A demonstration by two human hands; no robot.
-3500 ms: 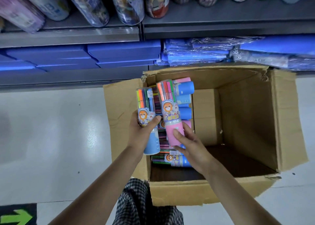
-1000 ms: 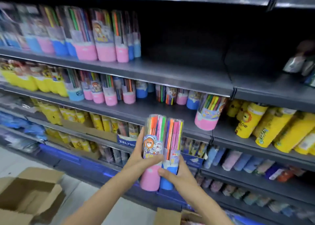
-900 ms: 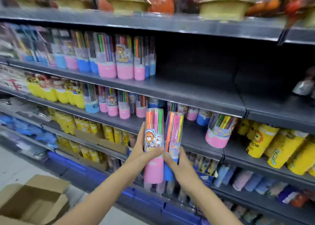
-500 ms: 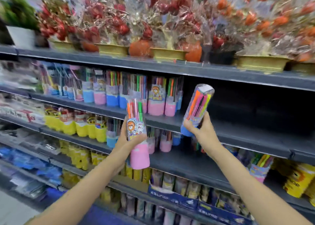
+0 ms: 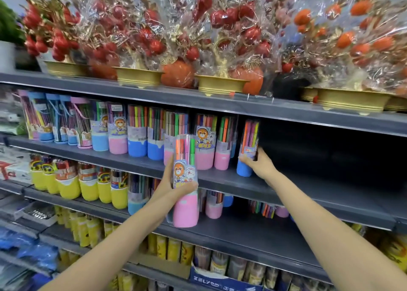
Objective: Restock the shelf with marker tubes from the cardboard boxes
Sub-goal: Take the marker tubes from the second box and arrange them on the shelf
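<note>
My left hand (image 5: 174,186) grips a clear marker tube with a pink base (image 5: 185,193), held upright in front of the shelves. My right hand (image 5: 258,164) holds a blue-based marker tube (image 5: 247,149) that stands upright on the grey shelf (image 5: 297,186), at the right end of a row of pink- and blue-based marker tubes (image 5: 154,136). To the right of that tube the shelf is dark and bare. No cardboard box is in view.
Wrapped ornamental fruit trees in gold pots (image 5: 218,84) line the shelf above. Yellow-based tubes (image 5: 70,185) and more marker tubes fill the shelf below. Lower shelves hold yellow cylinders (image 5: 83,229) and a blue display carton (image 5: 222,279).
My right hand has carried the blue-based tube from a tilted hold in the air down onto the shelf beside the row. The left hand keeps its pink-based tube.
</note>
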